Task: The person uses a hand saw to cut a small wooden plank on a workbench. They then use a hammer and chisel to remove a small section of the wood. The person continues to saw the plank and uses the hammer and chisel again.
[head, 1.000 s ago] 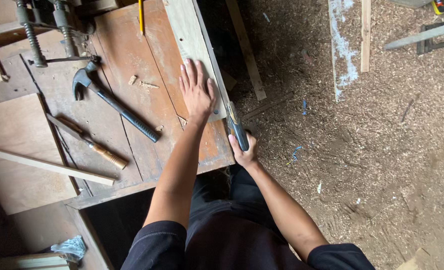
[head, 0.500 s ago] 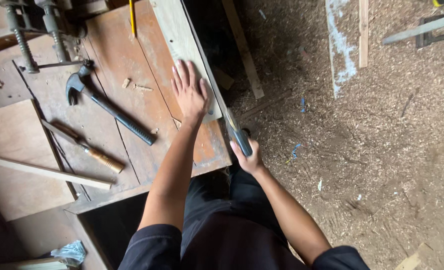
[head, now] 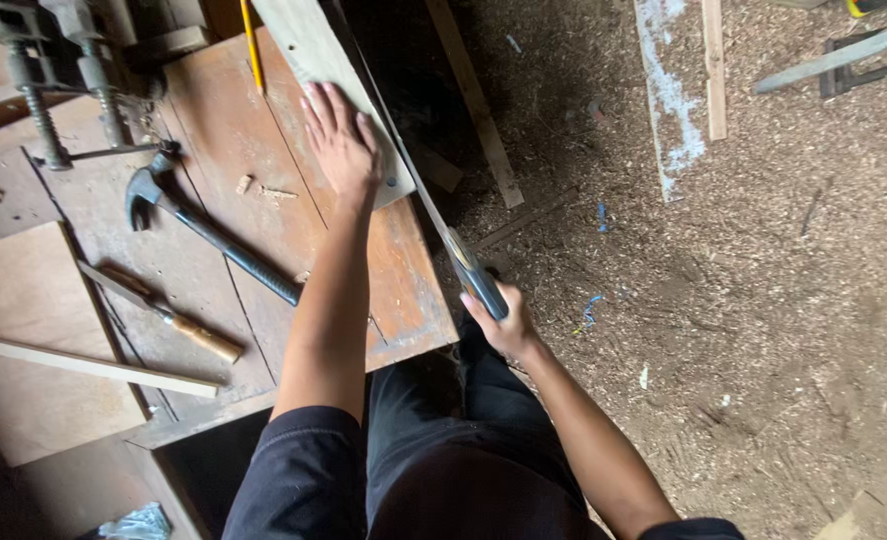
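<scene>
The left hand [head: 341, 140] lies flat on a pale wooden board [head: 318, 60], fingers spread and palm pressed down, at the board's near end on the reddish-brown desk [head: 263, 170]. The board runs along the desk's outer edge, away from the person. The right hand [head: 498, 325] is wrapped tight around the dark handle of a handsaw [head: 458, 255], just off the desk's near corner. The saw's blade slants up from that grip along the board's outer edge, touching it just beside the left hand; how deep it sits in the wood cannot be told.

On the side of the left forearm away from the board, a claw hammer [head: 208, 235] with a black grip lies slantwise on the desk. Beyond the hammer lies a chisel [head: 163, 315] with a wooden handle, and beyond that a thin wooden strip [head: 88, 365]. A yellow pencil [head: 252, 45] lies just beside the board's far part. A metal vice [head: 48, 70] stands at the far corner of the desk. Past the saw, the floor [head: 763, 320] is covered in sawdust and shavings
</scene>
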